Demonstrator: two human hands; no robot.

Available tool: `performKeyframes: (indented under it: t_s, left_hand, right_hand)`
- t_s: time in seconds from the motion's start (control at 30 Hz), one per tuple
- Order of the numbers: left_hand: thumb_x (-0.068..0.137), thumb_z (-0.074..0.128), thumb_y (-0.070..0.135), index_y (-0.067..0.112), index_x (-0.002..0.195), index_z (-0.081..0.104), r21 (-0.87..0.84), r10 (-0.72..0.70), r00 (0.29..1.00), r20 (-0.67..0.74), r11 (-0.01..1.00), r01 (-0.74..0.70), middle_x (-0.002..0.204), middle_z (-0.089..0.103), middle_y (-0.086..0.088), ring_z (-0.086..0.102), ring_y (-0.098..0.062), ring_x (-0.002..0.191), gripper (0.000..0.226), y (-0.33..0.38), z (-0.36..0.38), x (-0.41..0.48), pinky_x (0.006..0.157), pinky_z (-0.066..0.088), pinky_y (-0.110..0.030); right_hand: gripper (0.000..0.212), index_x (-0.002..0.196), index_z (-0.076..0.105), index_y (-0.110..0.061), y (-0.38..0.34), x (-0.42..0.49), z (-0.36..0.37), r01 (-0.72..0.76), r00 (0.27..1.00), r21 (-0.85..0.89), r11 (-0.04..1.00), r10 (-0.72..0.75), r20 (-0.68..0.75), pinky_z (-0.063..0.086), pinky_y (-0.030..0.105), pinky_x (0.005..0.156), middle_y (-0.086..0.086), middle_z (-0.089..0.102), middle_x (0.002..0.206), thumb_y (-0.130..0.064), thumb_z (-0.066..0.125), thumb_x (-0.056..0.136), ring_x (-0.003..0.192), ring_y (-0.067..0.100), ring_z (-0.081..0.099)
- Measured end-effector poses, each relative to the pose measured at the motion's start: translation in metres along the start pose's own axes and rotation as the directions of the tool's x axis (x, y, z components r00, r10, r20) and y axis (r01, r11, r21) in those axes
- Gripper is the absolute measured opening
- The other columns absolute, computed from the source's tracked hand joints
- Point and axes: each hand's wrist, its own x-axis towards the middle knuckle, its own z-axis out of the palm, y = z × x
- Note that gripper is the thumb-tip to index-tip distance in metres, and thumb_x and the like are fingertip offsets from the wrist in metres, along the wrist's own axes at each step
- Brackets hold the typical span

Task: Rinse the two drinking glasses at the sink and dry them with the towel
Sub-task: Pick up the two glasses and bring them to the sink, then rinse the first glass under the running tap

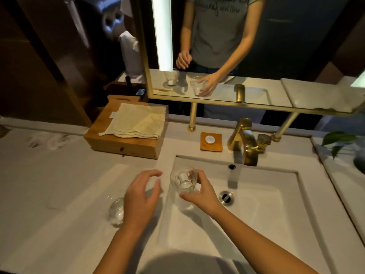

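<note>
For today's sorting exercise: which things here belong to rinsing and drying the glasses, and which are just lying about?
Belong to the job:
held glass
second glass
sink
tap
towel

Just lying about:
wooden box
soap dish
plant

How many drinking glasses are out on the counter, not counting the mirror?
2. One glass is held by the right hand at the sink's left edge; the other glass stands on the counter, partly hidden behind the left hand.

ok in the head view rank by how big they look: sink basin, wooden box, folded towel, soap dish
1. sink basin
2. wooden box
3. folded towel
4. soap dish
The basin lies nearer the camera, which adds to its apparent size.
</note>
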Motion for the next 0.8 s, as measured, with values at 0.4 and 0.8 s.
performKeyframes:
  t_s: [0.4,0.8]
  left_hand:
    - [0.092,0.045,0.04,0.027,0.099,0.064,0.179,0.007,0.687,0.727,0.963,-0.2,0.091,0.071,0.003,0.063,-0.017,0.082,0.024,0.046,0.152,-0.006,0.066,0.044,-0.03]
    - [0.094,0.052,0.014,0.007,0.094,0.074,-0.17,-0.306,0.629,0.715,0.797,0.58,0.086,0.076,-0.006,0.071,-0.013,0.08,0.023,0.067,0.204,-0.005,0.074,0.053,-0.023]
  right_hand:
    - [0.059,0.11,0.055,-0.028,0.044,-0.04,-0.099,-0.078,0.995,0.01,0.997,0.078,-0.065,0.052,0.02,0.075,0.003,0.064,0.104,-0.031,0.083,0.057,0.088,0.007,0.064]
    - [0.031,0.127,0.055,-0.013,0.013,0.058,-0.26,-0.152,0.921,-0.014,0.988,0.137,-0.364,0.045,0.011,0.069,0.003,0.057,0.121,-0.02,0.055,0.097,0.105,0.014,0.057]
